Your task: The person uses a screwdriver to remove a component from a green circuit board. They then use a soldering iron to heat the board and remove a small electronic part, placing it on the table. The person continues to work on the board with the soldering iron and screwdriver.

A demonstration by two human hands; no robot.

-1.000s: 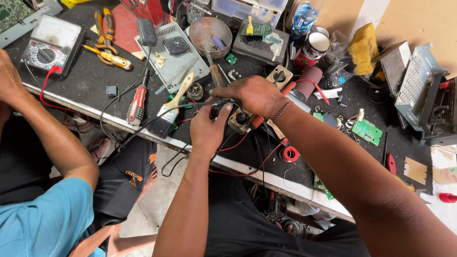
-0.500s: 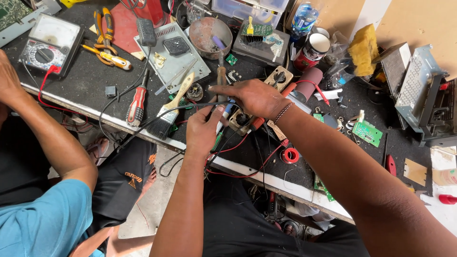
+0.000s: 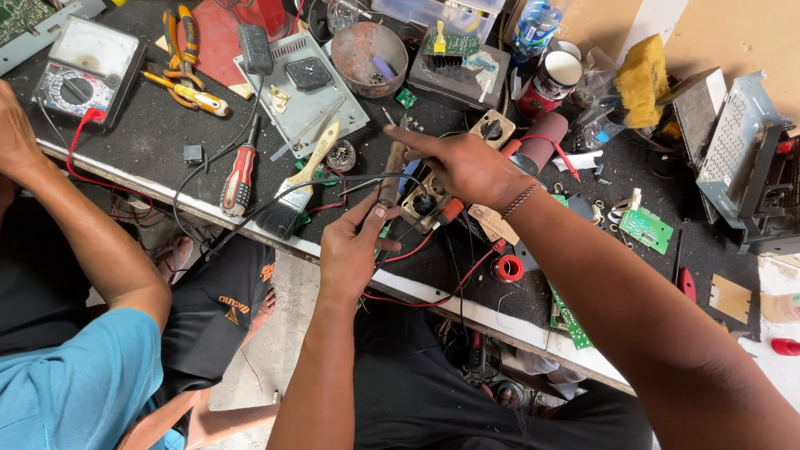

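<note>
left hand pinches soldering iron; right hand rests above (finger pointing).

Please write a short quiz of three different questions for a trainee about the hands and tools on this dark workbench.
1. True or false: the left hand holds the brown wooden-handled soldering iron.
2. Which lies nearest the black-bristled wooden paintbrush: A) red-handled screwdriver B) yellow sponge C) red wire spool?
3. Which of its fingers does the right hand stretch out?

Key: 1 true; 2 A; 3 the index finger.
</note>
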